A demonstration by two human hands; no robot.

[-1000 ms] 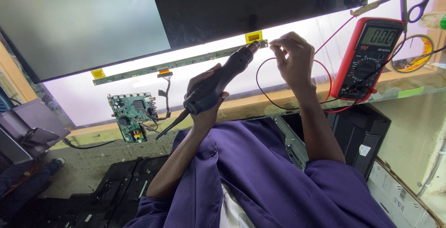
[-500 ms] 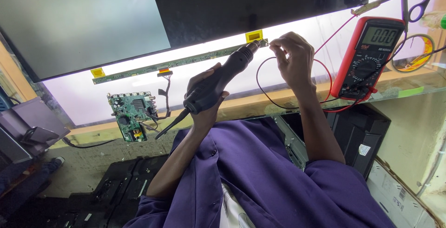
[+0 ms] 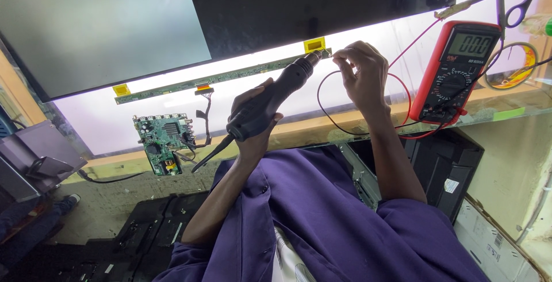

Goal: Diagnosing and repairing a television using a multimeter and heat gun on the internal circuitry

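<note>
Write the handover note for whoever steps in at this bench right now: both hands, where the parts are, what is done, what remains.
Left hand: gripping the black hot-air tool, nozzle at the right end of the long strip board.
Right hand: pinching something small at that same end, beside the yellow tab; too small to identify.
Green circuit board lies below the strip on the lit panel. Red multimeter stands right, leads attached.
Done: panel opened, strip exposed. Left: work at the strip's right end is under way.
</note>
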